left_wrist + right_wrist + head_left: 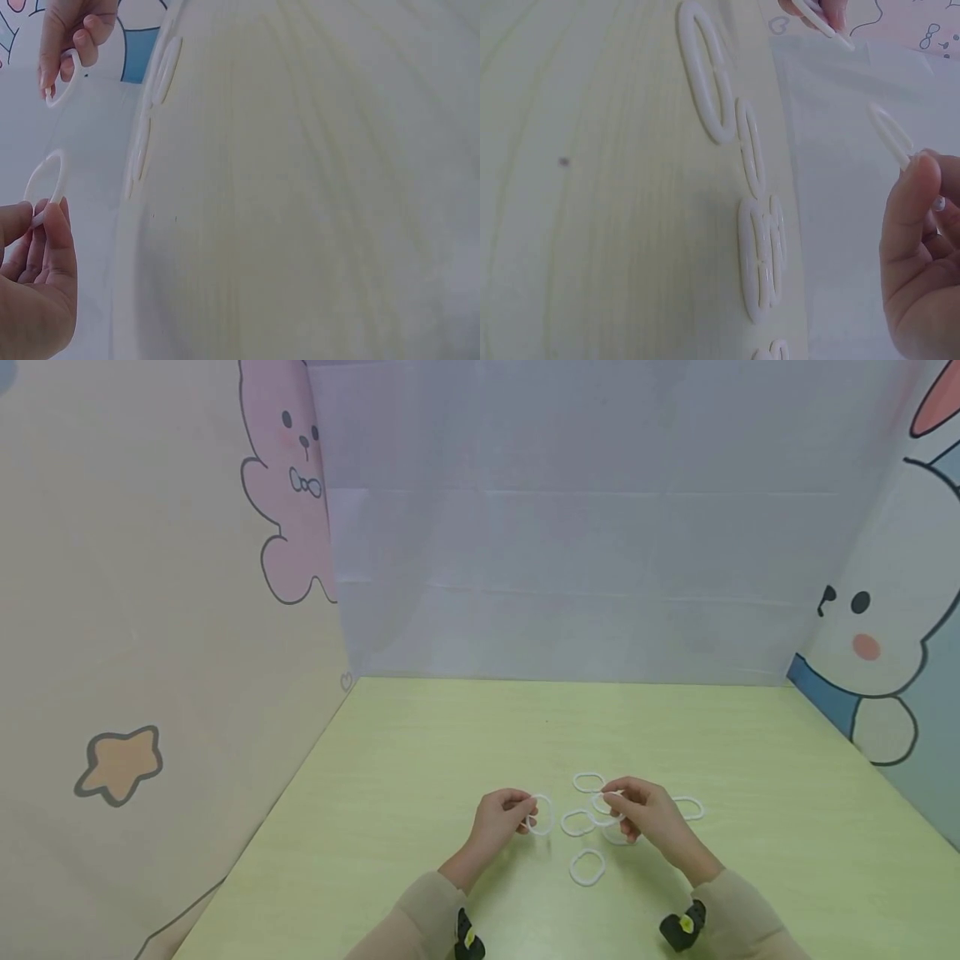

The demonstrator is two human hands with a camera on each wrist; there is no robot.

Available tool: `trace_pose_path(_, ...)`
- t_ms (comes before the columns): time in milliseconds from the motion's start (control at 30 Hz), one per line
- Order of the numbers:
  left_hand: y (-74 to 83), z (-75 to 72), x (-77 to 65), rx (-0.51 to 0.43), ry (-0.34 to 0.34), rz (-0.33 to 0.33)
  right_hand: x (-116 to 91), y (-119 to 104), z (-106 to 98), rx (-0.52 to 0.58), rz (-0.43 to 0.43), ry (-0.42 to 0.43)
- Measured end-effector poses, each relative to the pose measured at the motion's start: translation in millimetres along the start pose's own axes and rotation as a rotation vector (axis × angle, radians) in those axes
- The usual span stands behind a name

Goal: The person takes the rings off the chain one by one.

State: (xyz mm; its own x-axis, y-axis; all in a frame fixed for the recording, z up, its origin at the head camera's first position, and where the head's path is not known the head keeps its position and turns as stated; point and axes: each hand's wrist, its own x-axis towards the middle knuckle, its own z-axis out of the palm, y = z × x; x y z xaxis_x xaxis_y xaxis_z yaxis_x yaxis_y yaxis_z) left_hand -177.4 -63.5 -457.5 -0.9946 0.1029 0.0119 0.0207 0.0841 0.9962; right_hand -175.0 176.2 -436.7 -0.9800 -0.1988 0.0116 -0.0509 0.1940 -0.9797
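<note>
My left hand [501, 818] pinches a white oval ring [551, 817] between thumb and fingertips, held up above the table. In the left wrist view that ring [63, 176] stands upright over the fingertips. Another white ring [597, 804] is pinched by my right hand [651, 814], a little way to the right. The right wrist view shows this ring [889, 131] rising from between thumb and finger. The two held rings are apart. Several similar white rings lie on the table below, one ring [587, 867] nearest me and another ring [577, 822] between the hands.
A light green table [420, 735] carries the loose rings. One lies farther back, a ring [588, 774], and one to the right of my right hand, a ring [697, 808]. Cartoon-printed sheets [187, 610] hang at the sides, with a plain pale sheet [562, 527] behind.
</note>
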Motion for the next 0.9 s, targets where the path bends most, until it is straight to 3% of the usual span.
trace_pose_path(533, -6.8, -1.8, 2.7, 0.03, 0.008, -0.043, -1, 9, -10, -0.025, 0.063, -0.019)
trace_pose_path(600, 1.0, -1.8, -2.4, 0.031, 0.002, -0.036, -1, 11, -11, -0.03, 0.063, -0.023)
trace_pose_path(767, 1.8, -1.8, -3.0, 0.043, -0.009, -0.041, -1, 14, -14, -0.045, 0.071, -0.028)
trace_pose_path(900, -5.8, -1.8, 0.6, 0.055, -0.018, -0.05, -2, 16, -16, -0.056, 0.086, -0.027)
